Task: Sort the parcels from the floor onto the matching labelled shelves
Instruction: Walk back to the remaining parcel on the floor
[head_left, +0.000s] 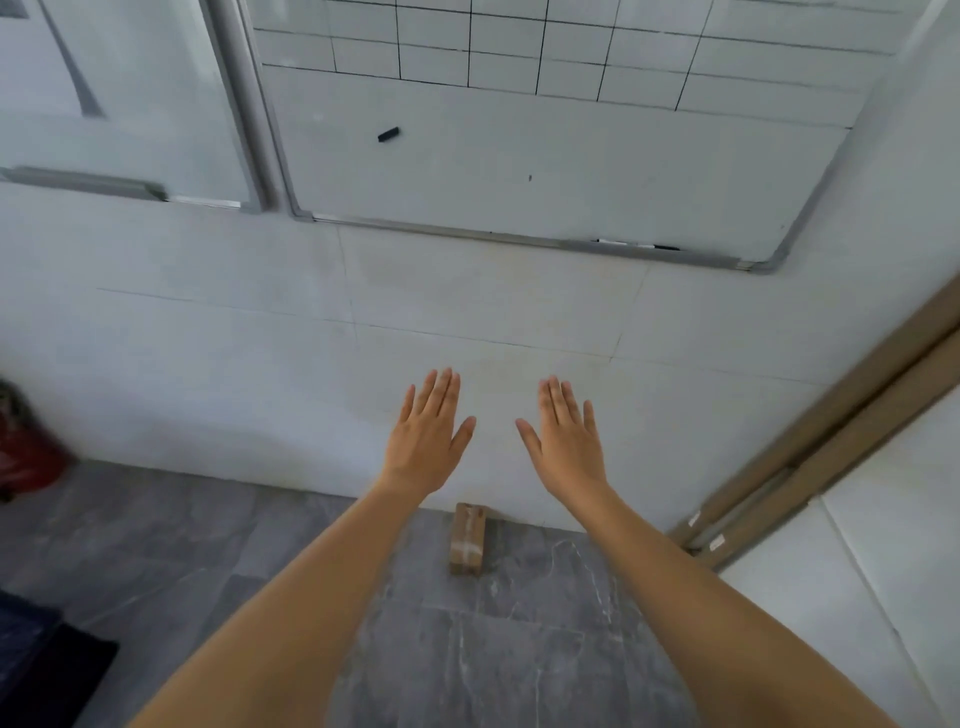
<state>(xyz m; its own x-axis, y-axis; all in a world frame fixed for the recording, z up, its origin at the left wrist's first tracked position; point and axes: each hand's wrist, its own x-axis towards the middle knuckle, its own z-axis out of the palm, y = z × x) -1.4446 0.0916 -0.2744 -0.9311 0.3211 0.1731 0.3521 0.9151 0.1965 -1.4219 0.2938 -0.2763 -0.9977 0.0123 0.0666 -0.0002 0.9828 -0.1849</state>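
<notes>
One small brown cardboard parcel, wrapped with clear tape, lies on the grey marble floor against the foot of the white wall. My left hand and my right hand are stretched out in front of me, palms down, fingers straight and apart, holding nothing. Both hands hover above and beyond the parcel, with the parcel showing between my two forearms. No shelves or labels are in view.
A whiteboard with a drawn grid hangs on the wall ahead, a second board to its left. A brown door frame runs down the right. A red object stands at the far left and a dark mat lies bottom left.
</notes>
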